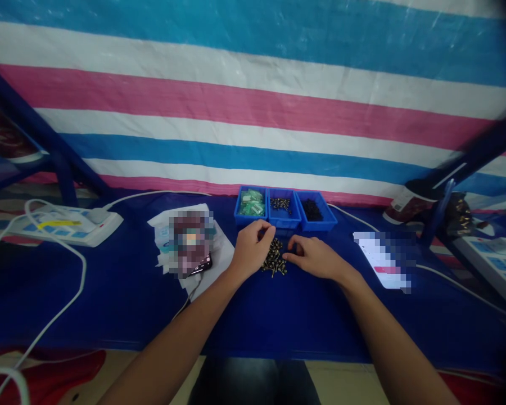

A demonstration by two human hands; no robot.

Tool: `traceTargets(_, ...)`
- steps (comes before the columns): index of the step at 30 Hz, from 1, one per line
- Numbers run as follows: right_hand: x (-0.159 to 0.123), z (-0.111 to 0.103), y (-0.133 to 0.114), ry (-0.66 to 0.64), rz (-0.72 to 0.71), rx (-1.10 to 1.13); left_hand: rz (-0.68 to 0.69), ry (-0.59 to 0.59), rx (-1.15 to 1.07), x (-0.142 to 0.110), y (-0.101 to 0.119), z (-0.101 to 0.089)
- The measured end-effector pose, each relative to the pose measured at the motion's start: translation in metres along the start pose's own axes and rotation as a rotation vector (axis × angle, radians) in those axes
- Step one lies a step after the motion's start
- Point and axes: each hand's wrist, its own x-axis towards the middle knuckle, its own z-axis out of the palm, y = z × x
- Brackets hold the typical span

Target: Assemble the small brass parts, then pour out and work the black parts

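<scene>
Blue table point(122, 298), left hand point(251, 250) and right hand point(314, 257) loosely curled, no clear grip, over loose screws point(274, 257) a careless bump could scatter.

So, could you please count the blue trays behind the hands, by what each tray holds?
Tray of green packets: 1
Tray of small screws: 1
Tray of black small parts: 1
Total: 3
</scene>
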Motion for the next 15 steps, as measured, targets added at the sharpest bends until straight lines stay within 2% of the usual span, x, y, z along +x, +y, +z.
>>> traceTargets(9, 0.0015, -0.0017, -0.0015, -0.093, -0.032, 0.038, 0.010, -0.008, 0.014, -0.0008, -0.0023, 0.0027)
traceTargets(15, 0.0016, -0.0068, -0.0055, -0.043, -0.059, 0.102, 0.031, -0.004, 0.035, -0.0008, -0.0025, 0.0025)
